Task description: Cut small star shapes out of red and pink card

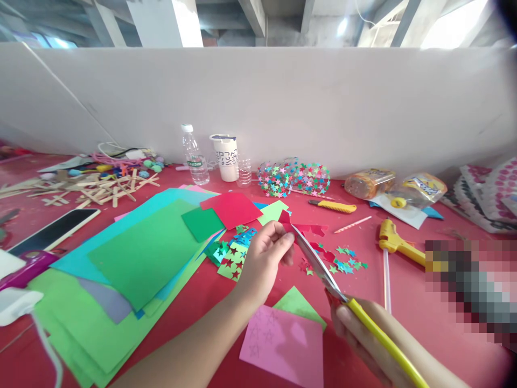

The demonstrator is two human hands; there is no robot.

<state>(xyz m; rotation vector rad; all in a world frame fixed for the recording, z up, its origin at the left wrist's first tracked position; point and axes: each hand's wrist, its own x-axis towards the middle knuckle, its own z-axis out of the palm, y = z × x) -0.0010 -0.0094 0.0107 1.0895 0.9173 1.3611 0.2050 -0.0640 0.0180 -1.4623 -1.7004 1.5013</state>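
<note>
My left hand (270, 248) is closed, pinching a small piece of red paper (285, 218) between thumb and fingers. My right hand (359, 323) grips a pair of scissors (319, 265) with yellow handles, the blades reaching up to the red paper by my left fingertips. Red paper scraps (311, 229) lie just behind the blades. To the right of my left hand are loose small paper stars (348, 263) in several colours. A pink sheet (283, 345) with pencilled stars rests over a green square (299, 307) below my hands. Star-punched green paper (231, 265) lies left of my left wrist.
Large coloured sheets (149, 248) cover the left side, near a phone (54, 231) and wooden sticks (109, 188). A bottle (194, 156), a cup (225, 159) and star-covered shapes (294, 179) stand behind. A yellow utility knife (335, 206) and glue gun (398, 242) lie right.
</note>
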